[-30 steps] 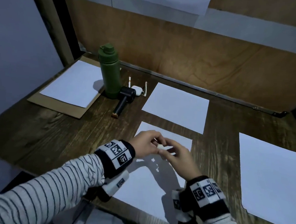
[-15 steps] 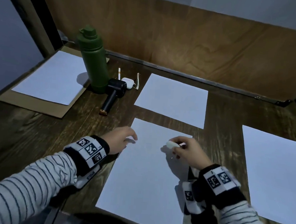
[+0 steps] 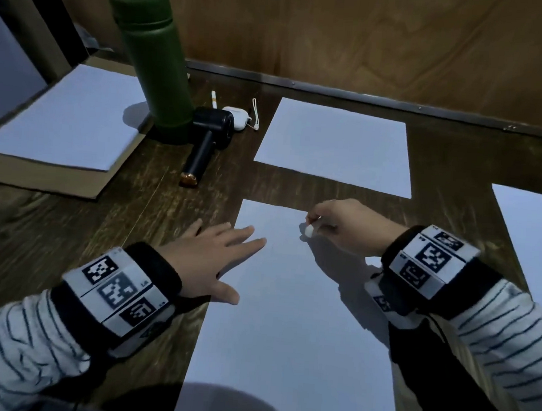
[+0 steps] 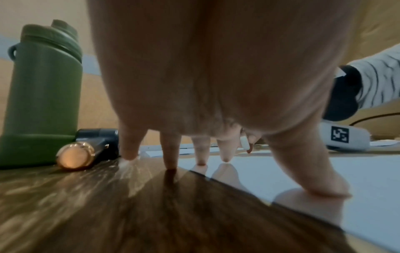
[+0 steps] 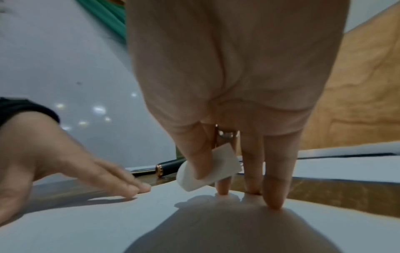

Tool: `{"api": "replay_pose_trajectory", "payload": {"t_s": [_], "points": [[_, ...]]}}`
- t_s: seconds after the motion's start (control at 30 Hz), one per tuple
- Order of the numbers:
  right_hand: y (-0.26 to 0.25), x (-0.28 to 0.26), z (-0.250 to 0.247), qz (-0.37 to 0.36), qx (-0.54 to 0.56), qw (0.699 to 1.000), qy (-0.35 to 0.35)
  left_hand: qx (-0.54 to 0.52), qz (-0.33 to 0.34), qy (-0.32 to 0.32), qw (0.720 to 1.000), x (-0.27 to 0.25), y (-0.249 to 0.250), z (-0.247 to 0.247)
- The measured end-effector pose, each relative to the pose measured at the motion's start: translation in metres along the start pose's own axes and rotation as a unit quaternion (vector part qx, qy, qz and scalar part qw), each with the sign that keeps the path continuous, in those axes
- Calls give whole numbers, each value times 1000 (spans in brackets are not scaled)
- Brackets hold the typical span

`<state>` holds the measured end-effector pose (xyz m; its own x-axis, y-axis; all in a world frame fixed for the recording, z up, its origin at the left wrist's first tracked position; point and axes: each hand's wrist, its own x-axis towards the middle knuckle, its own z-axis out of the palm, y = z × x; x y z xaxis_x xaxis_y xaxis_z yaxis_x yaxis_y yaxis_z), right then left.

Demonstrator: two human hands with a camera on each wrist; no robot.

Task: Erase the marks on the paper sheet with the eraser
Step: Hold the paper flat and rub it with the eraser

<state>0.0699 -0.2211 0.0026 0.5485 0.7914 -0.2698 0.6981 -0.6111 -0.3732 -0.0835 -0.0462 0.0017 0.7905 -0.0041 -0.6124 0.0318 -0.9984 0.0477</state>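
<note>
Far left on the dark, streaky wood table (image 3: 53,222), a flat white sheet (image 3: 67,120) lies on a brown cardboard piece (image 3: 40,176), and the picture edge cuts both off. Next comes a tall green bottle (image 3: 154,68) with a smooth round body; its lid is cut off at the top in the head view. A black tube-shaped gadget with a shiny gold end (image 3: 205,146) lies against the bottle's foot. Behind it sit a thin white stick (image 3: 213,100) and a small white rounded case with a cord (image 3: 239,118); they are too small to name more closely.

The left hand (image 3: 208,262) lies flat with fingers spread. Its outer fingers press the bare wood, and the inner fingers and thumb press the left edge of the paper sheet (image 3: 286,334). This sheet is smooth and white. I cannot make out any marks on it. A gray rounded shape covers its near corner.

Another white sheet (image 3: 334,145) lies behind it, with a strip of bare wood between.

The right hand (image 3: 348,230) pinches a small white eraser (image 3: 309,230) between thumb and first finger, near the sheet's far edge. The eraser is a flat block with one rounded end. Its low end hangs just above the paper while the other fingertips (image 5: 273,203) touch the sheet.

Far right, one more sheet (image 3: 536,249) is cut off by the edge.
</note>
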Motion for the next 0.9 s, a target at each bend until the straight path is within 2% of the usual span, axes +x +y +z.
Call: {"api": "replay_pose_trajectory", "payload": {"t_s": [0.1, 0.2, 0.4, 0.57, 0.77, 0.9], "points": [[-10, -8, 5, -17, -18, 999, -21, 26, 6, 41, 999, -5, 1, 3], [-21, -13, 12, -35, -33, 998, -33, -16, 10, 63, 998, -6, 3, 5], [-36, -11, 16, -16, -32, 999, 40, -112, 21, 69, 991, 0, 6, 8], [-47, -2, 18, 23, -5, 999, 33, -12, 33, 64, 997, 3, 6, 6], [-57, 5, 22, 23, -15, 998, 50, -39, 20, 91, 995, 8, 6, 12], [-58, -7, 26, -10, -15, 1000, -14, -14, 23, 104, 994, 11, 9, 14]]}}
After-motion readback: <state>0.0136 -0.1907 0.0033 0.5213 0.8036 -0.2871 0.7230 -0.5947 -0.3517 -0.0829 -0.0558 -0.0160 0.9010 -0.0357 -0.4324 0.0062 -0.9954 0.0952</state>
